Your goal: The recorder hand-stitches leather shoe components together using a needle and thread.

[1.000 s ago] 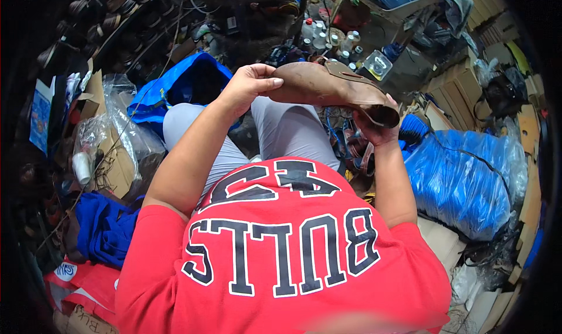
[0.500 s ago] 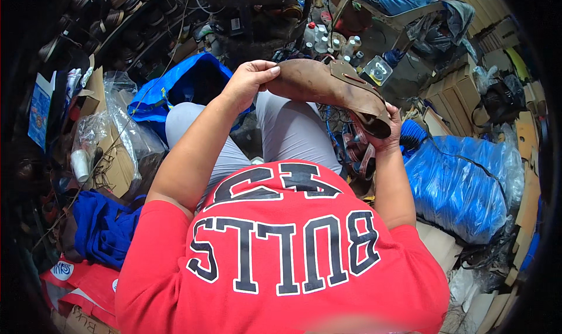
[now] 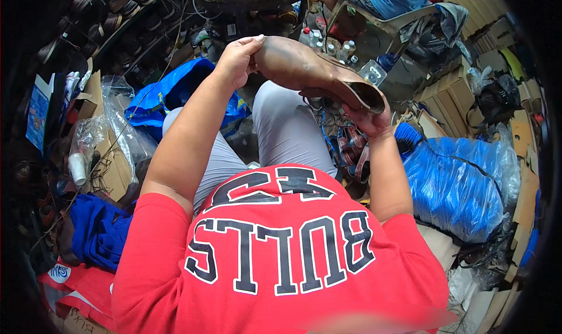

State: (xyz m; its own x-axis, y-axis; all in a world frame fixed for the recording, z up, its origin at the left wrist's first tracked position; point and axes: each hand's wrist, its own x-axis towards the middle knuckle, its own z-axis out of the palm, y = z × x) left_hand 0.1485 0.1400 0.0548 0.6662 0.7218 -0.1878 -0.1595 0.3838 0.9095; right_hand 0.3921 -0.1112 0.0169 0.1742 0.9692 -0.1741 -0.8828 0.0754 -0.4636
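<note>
A brown leather shoe upper (image 3: 304, 64) is stretched between my two hands, above and beyond my knees. My left hand (image 3: 239, 60) pinches its rounded left end between thumb and fingers. At the other end, my right hand (image 3: 372, 121) grips the edge from below, beside a dark rounded opening. Part of the right fingers is hidden by the leather. A flap of the upper hangs along its lower edge.
A blue bag (image 3: 175, 94) lies beyond my left knee. On the right sits a large plastic-wrapped blue bundle (image 3: 456, 188), with cardboard boxes (image 3: 448, 91) behind it. Small bottles (image 3: 345, 50) stand ahead. Shoes (image 3: 126, 9) line the far left. Another person (image 3: 398, 0) sits at the far right.
Both hands have lifted the shoe upper a little farther away and turned it over. The slotted strap on its top edge is no longer in sight, and its opening shows more.
</note>
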